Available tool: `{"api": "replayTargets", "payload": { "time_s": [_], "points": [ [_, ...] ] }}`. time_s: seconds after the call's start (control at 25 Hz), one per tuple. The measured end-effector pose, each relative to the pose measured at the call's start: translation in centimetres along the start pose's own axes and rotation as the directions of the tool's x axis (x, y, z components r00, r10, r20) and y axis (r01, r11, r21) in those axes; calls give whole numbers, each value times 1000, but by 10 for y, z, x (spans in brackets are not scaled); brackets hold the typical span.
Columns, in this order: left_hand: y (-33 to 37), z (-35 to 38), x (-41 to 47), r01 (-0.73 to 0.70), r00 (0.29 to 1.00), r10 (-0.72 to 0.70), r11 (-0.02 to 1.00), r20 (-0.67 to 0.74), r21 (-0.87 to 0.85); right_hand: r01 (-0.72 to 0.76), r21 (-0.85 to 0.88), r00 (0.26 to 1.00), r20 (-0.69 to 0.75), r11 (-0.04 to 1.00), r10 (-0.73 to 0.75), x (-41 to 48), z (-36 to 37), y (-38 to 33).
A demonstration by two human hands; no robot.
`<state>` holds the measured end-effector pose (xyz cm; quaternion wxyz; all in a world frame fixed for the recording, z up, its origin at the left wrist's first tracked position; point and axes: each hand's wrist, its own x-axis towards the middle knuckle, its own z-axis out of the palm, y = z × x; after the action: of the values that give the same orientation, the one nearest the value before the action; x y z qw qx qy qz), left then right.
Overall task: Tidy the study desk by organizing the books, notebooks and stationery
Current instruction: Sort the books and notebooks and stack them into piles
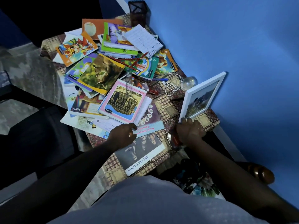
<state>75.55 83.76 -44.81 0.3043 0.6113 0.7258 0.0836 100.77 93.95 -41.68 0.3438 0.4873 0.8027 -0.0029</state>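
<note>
A messy heap of notebooks covers the desk (168,104), which has a checked cloth. A pink Saathi notebook (123,102) lies near me, a lion-cover notebook (100,73) behind it. My left hand (123,135) rests with fingers spread on a pale blue booklet (148,129), beside the grey Art Education book (140,152). My right hand (190,130) grips the bottom corner of a white picture frame (202,96), which stands tilted near the blue wall. Red pencils (131,62), a clear ruler (129,81) and a blue pen (159,79) lie among the books.
A dark mesh pen holder (137,12) stands at the far corner. A white cable (174,84) and a clear round ball (190,82) lie by the wall. A dark chair (37,131) is at the left. A brown rounded post (262,173) shows at lower right.
</note>
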Motion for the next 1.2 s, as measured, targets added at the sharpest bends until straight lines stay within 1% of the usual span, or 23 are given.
{"api": "replayTargets", "payload": {
  "time_s": [0.08,0.12,0.16,0.2,0.24,0.28,0.32,0.36,0.4,0.44,0.48,0.52,0.6,0.64,0.76,0.8,0.88,0.96,1.04,1.08,1.12,1.16,1.2],
  "points": [
    [-7,-3,-3,2,996,-8,998,-94,-63,92,82,996,3,992,-93,6,-18,-21],
    [-11,-3,-4,-2,988,-6,998,-155,-57,141,158,989,20,977,-146,11,-27,-30],
    [-15,-5,-5,10,976,-14,1000,-216,-20,178,268,979,50,947,-198,18,-35,-40],
    [-18,-9,-5,58,964,-50,998,-260,24,199,410,967,67,890,-247,25,-41,-50],
    [-21,-14,-3,130,953,-112,990,-283,46,208,569,955,56,795,-290,31,-45,-61],
    [-23,-22,0,213,939,-193,976,-286,41,200,718,949,27,667,-314,38,-47,-71],
    [-27,-30,5,283,922,-271,959,-277,5,168,838,952,-1,519,-307,42,-51,-81],
    [-32,-38,12,342,902,-344,938,-263,-55,111,918,959,1,380,-282,45,-53,-90],
    [-39,-46,21,385,884,-403,915,-237,-120,37,966,964,32,255,-263,48,-57,-98],
    [-47,-54,28,416,873,-444,894,-200,-166,-48,987,961,88,153,-261,49,-60,-103],
    [-55,-59,36,439,870,-471,875,-145,-204,-127,990,950,140,67,-279,53,-63,-107],
    [-61,-63,41,460,867,-491,854,-83,-243,-188,982,938,182,8,-296,55,-67,-110],
    [-69,-65,47,485,857,-515,811,-7,-325,-249,965,932,218,-77,-289,62,-70,-114],
    [-70,-66,47,481,853,-522,791,-8,-377,-276,954,932,237,-113,-273,66,-70,-116],
    [-66,-63,41,438,816,-570,717,-94,-542,-347,922,930,313,-172,-193,73,-71,-119],
    [-64,-62,37,433,807,-582,702,-105,-566,-351,917,933,325,-188,-156,74,-73,-119],
    [-61,-60,31,424,813,-574,697,-95,-579,-347,914,938,338,-209,-78,75,-73,-117],
    [-57,-62,25,410,839,-544,647,-13,-643,-350,913,935,353,-209,-22,78,-68,-117],
    [-51,-61,20,432,862,-491,585,123,-686,-347,916,933,359,-203,25,79,-59,-117],
    [-48,-61,18,460,867,-461,597,188,-657,-335,924,937,348,-184,37,79,-55,-116],
    [-46,-61,15,481,871,-423,632,249,-607,-297,941,952,306,-159,32,77,-51,-112],
    [-45,-62,13,486,874,-380,677,303,-553,-253,960,967,255,-117,3,75,-47,-106],
    [-45,-62,11,468,879,-331,731,342,-496,-209,977,977,206,-52,-50,72,-43,-99]
  ]
}}
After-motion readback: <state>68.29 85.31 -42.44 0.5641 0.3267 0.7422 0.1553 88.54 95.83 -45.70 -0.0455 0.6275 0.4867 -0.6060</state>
